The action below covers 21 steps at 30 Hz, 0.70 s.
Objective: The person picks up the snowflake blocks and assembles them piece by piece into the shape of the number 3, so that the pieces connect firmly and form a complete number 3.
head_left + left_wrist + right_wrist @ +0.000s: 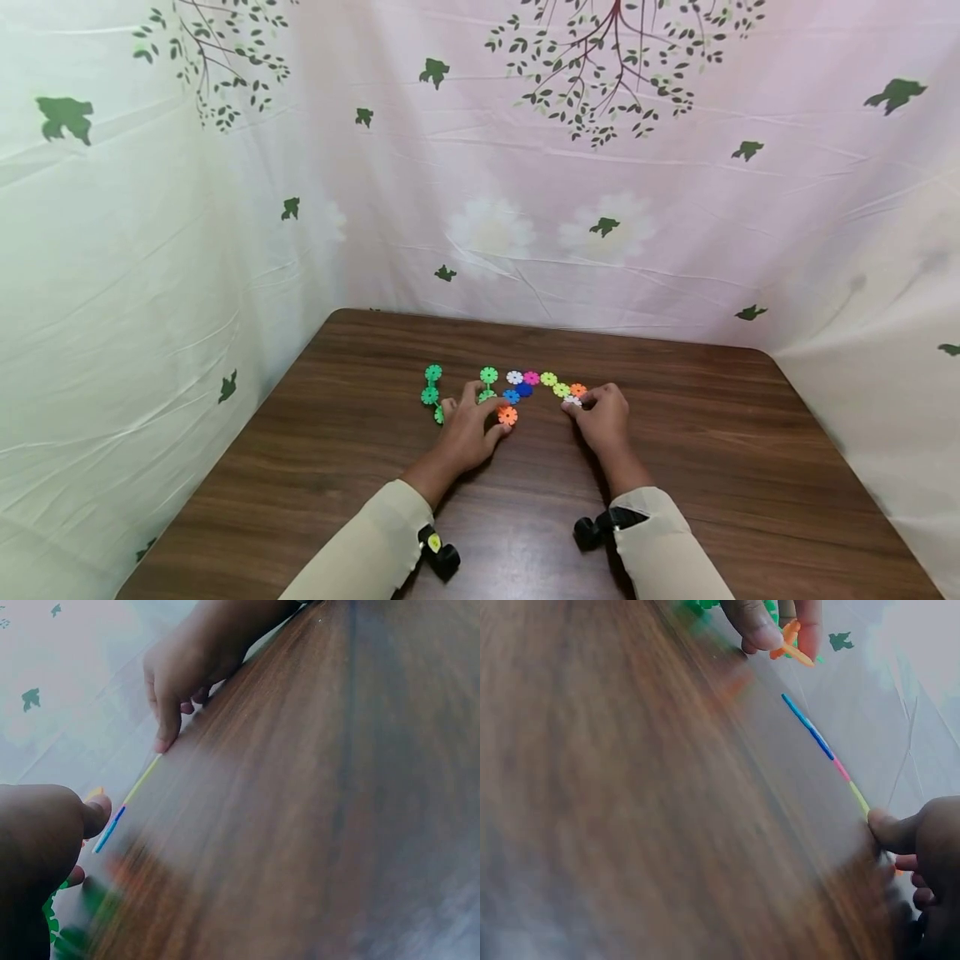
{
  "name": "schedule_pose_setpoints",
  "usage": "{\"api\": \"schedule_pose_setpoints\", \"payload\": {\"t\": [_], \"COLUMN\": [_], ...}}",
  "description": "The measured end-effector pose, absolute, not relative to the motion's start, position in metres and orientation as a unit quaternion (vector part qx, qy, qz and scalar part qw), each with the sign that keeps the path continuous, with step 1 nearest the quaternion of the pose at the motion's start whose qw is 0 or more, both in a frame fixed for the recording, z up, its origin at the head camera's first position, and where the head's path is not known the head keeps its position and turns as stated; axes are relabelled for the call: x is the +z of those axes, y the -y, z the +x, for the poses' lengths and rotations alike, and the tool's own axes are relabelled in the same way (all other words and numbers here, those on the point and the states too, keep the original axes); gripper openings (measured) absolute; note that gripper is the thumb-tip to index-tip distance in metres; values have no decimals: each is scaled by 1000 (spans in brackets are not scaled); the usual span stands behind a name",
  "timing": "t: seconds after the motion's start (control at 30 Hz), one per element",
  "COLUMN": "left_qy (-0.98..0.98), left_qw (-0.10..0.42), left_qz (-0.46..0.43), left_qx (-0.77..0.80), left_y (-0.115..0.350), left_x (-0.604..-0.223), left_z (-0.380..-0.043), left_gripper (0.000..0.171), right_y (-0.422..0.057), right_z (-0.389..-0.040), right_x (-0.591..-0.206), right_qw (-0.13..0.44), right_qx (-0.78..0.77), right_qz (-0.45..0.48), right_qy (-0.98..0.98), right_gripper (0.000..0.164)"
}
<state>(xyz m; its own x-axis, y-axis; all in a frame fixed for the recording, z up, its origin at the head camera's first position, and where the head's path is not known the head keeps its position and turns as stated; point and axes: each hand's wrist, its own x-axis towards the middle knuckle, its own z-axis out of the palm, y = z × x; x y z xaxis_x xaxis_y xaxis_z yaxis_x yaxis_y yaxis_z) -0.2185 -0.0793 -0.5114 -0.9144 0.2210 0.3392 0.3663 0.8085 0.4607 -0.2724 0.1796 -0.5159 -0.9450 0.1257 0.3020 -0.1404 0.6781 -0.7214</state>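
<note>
My left hand (pixel 467 429) pinches an orange flower-shaped notched disc (pixel 507 416) between thumb and fingers, raised off the table in the right wrist view. Green notched discs (pixel 430 395) stretch left of and behind that hand, partly hidden by it. At the right, my right hand (pixel 606 417) pinches a white notched disc (pixel 572 401) with thumb and fingertips. From there a chain of flat discs runs leftward: an orange one (pixel 578 389), yellow ones (pixel 549 378), a pink one (pixel 531 377), another white one (pixel 514 377), then dark blue (pixel 524 389) and lighter blue ones (pixel 512 397).
The discs lie on a dark brown wooden table (pixel 337 467) with rounded far corners. Printed cloth (pixel 480 167) with leaves and branches hangs behind and at both sides. Each sleeve carries a black wrist camera (pixel 441 557).
</note>
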Motion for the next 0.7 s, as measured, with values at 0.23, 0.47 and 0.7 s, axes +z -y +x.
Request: {"api": "schedule_pose_setpoints", "payload": {"t": [0.23, 0.47, 0.7], "left_qy": [941, 941, 941], "left_qw": [137, 142, 139], "left_qz": [-153, -152, -149], "left_qx": [-268, -266, -271], "left_y": [79, 79, 79], "left_x": [-509, -508, -507], "left_z": [-217, -216, -215], "left_gripper": [40, 37, 36], "right_y": [-180, -178, -173], "right_z": [-268, -267, -261], "right_x": [-511, -513, -515], "right_qw": [138, 153, 130], "right_qx": [419, 445, 444], "right_qz": [-2, 27, 88], "right_qy": [897, 882, 882], "right_gripper": [25, 25, 13]}}
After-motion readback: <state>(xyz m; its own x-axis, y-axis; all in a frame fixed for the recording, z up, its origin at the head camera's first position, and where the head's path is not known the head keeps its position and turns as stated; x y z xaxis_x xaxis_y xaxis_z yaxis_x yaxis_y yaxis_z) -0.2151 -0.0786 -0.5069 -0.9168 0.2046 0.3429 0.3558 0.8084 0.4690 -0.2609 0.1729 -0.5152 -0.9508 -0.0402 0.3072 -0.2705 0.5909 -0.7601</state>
